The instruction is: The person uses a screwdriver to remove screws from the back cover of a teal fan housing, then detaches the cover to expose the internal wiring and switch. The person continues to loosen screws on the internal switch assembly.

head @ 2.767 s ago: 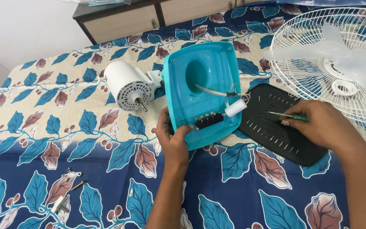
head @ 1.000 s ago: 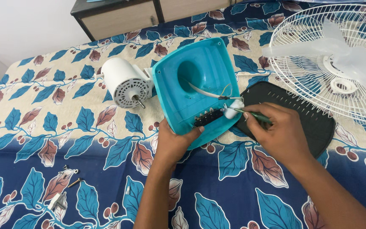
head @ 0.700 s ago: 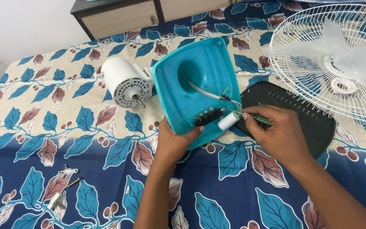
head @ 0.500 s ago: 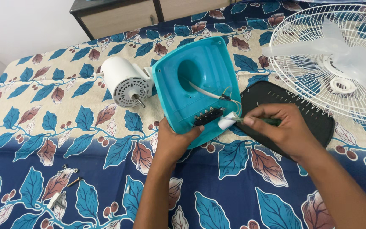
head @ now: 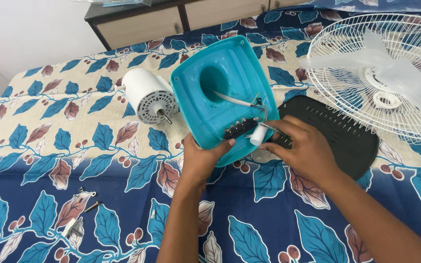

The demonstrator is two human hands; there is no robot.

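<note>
on the leaf-print bedspread [head: 49,146], seen from the head camera, the left hand [head: 201,158] clamps the near edge of the tilted teal fan base [head: 222,95], while the right hand [head: 300,148] pinches a thin tool beside the small white capacitor [head: 258,135]. this looks like wiring work; next calls for a steady tip.

Teal fan base [head: 222,92] tilted upturned, white capacitor [head: 258,136] dangling on wires.

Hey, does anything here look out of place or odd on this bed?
The white cylinder dangles loose on thin wires from the tilted teal fan base, at the right hand. Small screws lie scattered on the bedsheet.
</note>
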